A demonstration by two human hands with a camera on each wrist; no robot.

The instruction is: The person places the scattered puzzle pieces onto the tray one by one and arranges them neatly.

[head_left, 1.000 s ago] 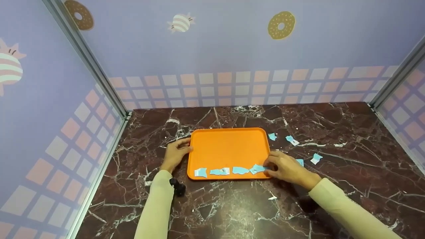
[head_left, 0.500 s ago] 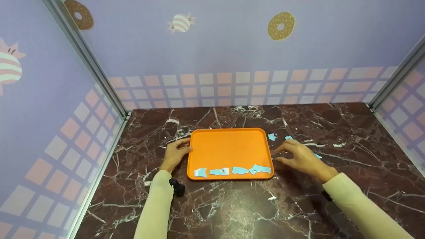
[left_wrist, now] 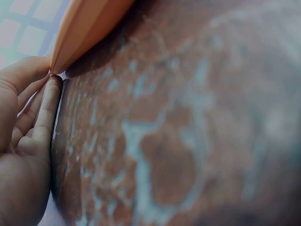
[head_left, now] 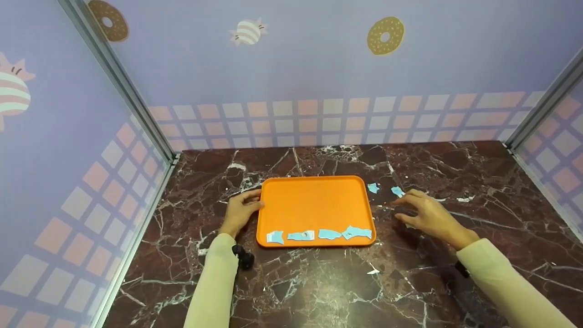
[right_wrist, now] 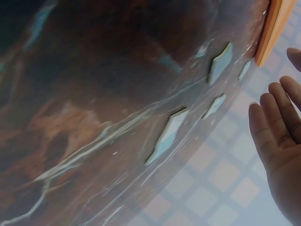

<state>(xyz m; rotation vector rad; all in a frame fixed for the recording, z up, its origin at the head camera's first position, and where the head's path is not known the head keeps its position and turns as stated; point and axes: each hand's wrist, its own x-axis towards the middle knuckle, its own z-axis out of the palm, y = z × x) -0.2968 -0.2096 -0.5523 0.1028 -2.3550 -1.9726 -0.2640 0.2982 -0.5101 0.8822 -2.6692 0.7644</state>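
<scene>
An orange tray [head_left: 314, 202] lies on a dark marbled table. My left hand [head_left: 239, 212] pinches its left rim, thumb above and fingers at the edge in the left wrist view. Along the tray's near side runs a row of light-blue jigsaw-like flat pieces [head_left: 329, 233], two of them meeting at the right. My right hand [head_left: 428, 214] hovers right of the tray, thumb and fingers apart, holding nothing. Beyond its fingertips lie a small blue piece [head_left: 373, 187] and a blue-and-white piece [head_left: 397, 191]. Further loose pieces [right_wrist: 167, 136] show in the right wrist view, hidden by the hand from above.
Patterned panels [head_left: 291, 120] stand behind the table [head_left: 319, 291] and along both sides. A black device [head_left: 243, 257] sits at the left wrist. Near the tray's front right is a small white mark [head_left: 373, 271] on the tabletop.
My right hand has let go of the rightmost piece in the row and moved right, off the tray, over the loose pieces. My left hand and the tray stay in place.
</scene>
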